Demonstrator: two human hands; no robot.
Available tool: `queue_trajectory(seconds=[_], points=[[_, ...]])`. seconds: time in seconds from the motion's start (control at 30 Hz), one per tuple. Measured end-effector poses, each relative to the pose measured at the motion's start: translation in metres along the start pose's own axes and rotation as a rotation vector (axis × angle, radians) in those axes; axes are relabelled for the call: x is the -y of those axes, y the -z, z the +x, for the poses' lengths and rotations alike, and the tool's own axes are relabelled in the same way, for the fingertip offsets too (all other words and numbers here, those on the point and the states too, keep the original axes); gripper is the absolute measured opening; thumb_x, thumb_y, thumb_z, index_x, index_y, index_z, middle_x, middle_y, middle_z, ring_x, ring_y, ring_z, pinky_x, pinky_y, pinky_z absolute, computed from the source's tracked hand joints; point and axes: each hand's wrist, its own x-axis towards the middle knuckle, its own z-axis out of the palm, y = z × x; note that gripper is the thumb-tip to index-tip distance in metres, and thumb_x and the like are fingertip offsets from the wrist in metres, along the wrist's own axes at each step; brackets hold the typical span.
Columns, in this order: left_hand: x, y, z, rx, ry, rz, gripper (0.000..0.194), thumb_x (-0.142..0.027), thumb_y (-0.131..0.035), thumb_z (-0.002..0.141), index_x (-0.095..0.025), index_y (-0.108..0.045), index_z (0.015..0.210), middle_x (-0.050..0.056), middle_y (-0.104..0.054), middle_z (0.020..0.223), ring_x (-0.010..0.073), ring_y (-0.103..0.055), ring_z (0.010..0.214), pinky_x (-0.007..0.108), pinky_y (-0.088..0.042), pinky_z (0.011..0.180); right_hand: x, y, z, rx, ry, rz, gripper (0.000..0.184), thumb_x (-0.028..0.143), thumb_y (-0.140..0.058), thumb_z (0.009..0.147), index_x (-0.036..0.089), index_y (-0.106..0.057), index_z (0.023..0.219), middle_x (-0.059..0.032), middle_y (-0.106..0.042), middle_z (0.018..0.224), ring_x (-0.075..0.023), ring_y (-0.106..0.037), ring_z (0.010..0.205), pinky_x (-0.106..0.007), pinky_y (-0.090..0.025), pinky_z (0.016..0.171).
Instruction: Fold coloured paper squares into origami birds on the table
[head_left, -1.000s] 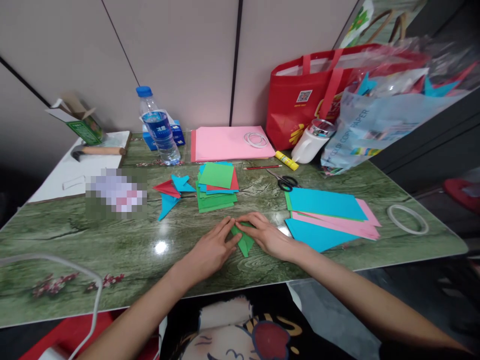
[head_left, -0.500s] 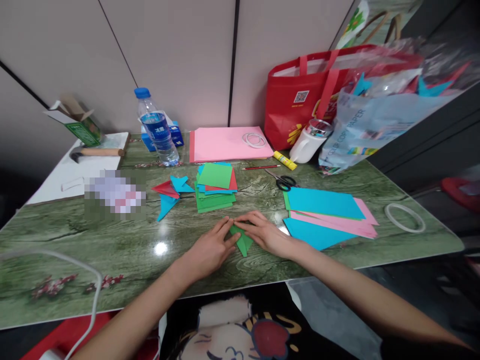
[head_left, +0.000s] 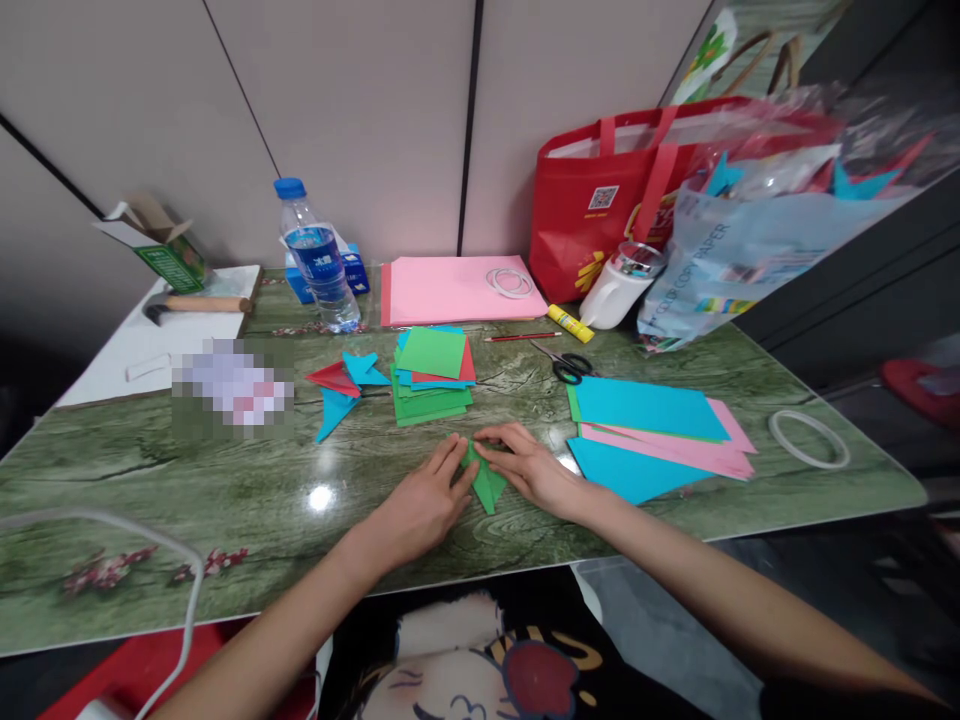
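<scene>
A piece of green folded paper (head_left: 489, 488) lies on the table near its front edge, one point toward me. My left hand (head_left: 424, 497) holds its left side, fingertips pressed down at the top and the thumb on the left flank. From the other side, my right hand (head_left: 529, 468) pinches the upper right part, with fingers close together. The fingers hide the paper's upper end. Beyond my hands sits a stack of coloured paper squares (head_left: 431, 352), green on top. Folded blue and red paper pieces (head_left: 339, 385) lie to the left of that stack.
Blue and pink sheets (head_left: 649, 408) lie on the right, with black-handled scissors (head_left: 571, 367) behind them. Farther back are a glue stick (head_left: 570, 323), a pencil (head_left: 523, 337), a white mug (head_left: 619, 288), pink paper (head_left: 450, 288) and a water bottle (head_left: 319, 260). A hammer (head_left: 199, 306) lies at left.
The fingers of both hands have shifted slightly on the green folded paper, and the left thumb has drawn back a little to the left. The paper stays in nearly the same place.
</scene>
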Motion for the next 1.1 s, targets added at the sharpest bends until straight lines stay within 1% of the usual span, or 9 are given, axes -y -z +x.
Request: queue_trajectory(seconds=[0.1,0.27,0.43,0.57,0.63,0.8,0.9,1.0,1.1], points=[[0.000,0.003,-0.001,-0.011,0.019,-0.019,0.036,-0.023,-0.034,0.092,-0.008,-0.045,0.123,0.021,-0.039,0.137,0.0299,-0.023,0.134,0.043,-0.037,0.102,0.001,0.000,0.000,0.004,-0.001,-0.002,0.037,0.017,-0.042,0.090,0.025,-0.049,0.125,-0.0108,-0.050,0.120,-0.0200,-0.046,0.110,-0.040,-0.045,0.092],[0.001,0.006,0.000,0.008,0.026,-0.077,0.035,-0.025,-0.035,0.092,-0.014,-0.044,0.124,0.016,-0.042,0.135,0.0265,-0.023,0.135,0.044,-0.040,0.100,0.002,0.000,0.000,0.029,-0.006,-0.011,0.037,0.017,-0.043,0.090,0.026,-0.049,0.125,-0.0112,-0.049,0.121,-0.0207,-0.046,0.112,-0.042,-0.045,0.092],[0.000,0.006,0.002,0.015,0.037,-0.052,0.034,-0.025,-0.036,0.091,-0.013,-0.048,0.121,0.015,-0.044,0.133,0.0277,-0.026,0.133,0.043,-0.040,0.100,0.001,0.002,0.000,0.022,0.001,-0.009,0.037,0.020,-0.042,0.091,0.026,-0.047,0.127,-0.0116,-0.049,0.120,-0.0220,-0.047,0.111,-0.044,-0.045,0.091],[-0.001,0.007,0.005,0.016,0.062,-0.011,0.035,-0.026,-0.044,0.088,-0.015,-0.051,0.121,0.015,-0.049,0.128,0.0287,-0.037,0.128,0.048,-0.032,0.104,0.004,0.007,0.001,0.078,-0.015,-0.031,0.038,0.024,-0.042,0.091,0.024,-0.046,0.129,-0.0116,-0.046,0.122,-0.0236,-0.044,0.112,-0.045,-0.044,0.092],[-0.001,0.009,0.006,0.023,0.077,-0.003,0.035,-0.028,-0.046,0.087,-0.016,-0.053,0.120,0.015,-0.049,0.128,0.0294,-0.039,0.126,0.051,-0.029,0.105,0.006,0.009,0.004,0.102,-0.020,-0.091,0.037,0.025,-0.040,0.091,0.023,-0.046,0.128,-0.0118,-0.046,0.121,-0.0238,-0.045,0.110,-0.044,-0.045,0.090],[-0.004,0.017,0.009,0.062,0.108,-0.007,0.035,-0.032,-0.049,0.086,-0.017,-0.055,0.116,0.014,-0.050,0.127,0.0297,-0.039,0.124,0.053,-0.027,0.102,0.009,0.012,0.014,0.190,0.033,-0.405,0.031,0.028,-0.041,0.091,0.016,-0.056,0.115,-0.0138,-0.054,0.112,-0.0273,-0.048,0.101,-0.044,-0.043,0.078],[-0.005,0.021,0.010,0.083,0.111,-0.009,0.034,-0.033,-0.052,0.084,-0.018,-0.057,0.114,0.012,-0.052,0.123,0.0288,-0.041,0.121,0.051,-0.028,0.101,0.010,0.015,0.012,0.220,0.085,-0.504,0.027,0.029,-0.043,0.091,0.013,-0.060,0.104,-0.0135,-0.057,0.104,-0.0274,-0.049,0.097,-0.043,-0.040,0.075],[-0.005,0.022,0.011,0.084,0.114,-0.011,0.033,-0.033,-0.052,0.084,-0.018,-0.059,0.112,0.012,-0.051,0.123,0.0288,-0.042,0.120,0.049,-0.030,0.101,0.010,0.020,-0.001,0.202,0.088,-0.528,0.021,0.025,-0.045,0.089,0.013,-0.061,0.094,-0.0123,-0.058,0.101,-0.0259,-0.049,0.096,-0.040,-0.039,0.075],[-0.005,0.020,0.010,0.063,0.116,-0.026,0.033,-0.033,-0.053,0.084,-0.016,-0.060,0.111,0.013,-0.052,0.123,0.0295,-0.043,0.119,0.048,-0.032,0.099,0.012,0.025,-0.020,0.153,0.037,-0.527,0.017,0.020,-0.045,0.088,0.013,-0.060,0.092,-0.0113,-0.058,0.098,-0.0236,-0.051,0.093,-0.038,-0.039,0.076]])
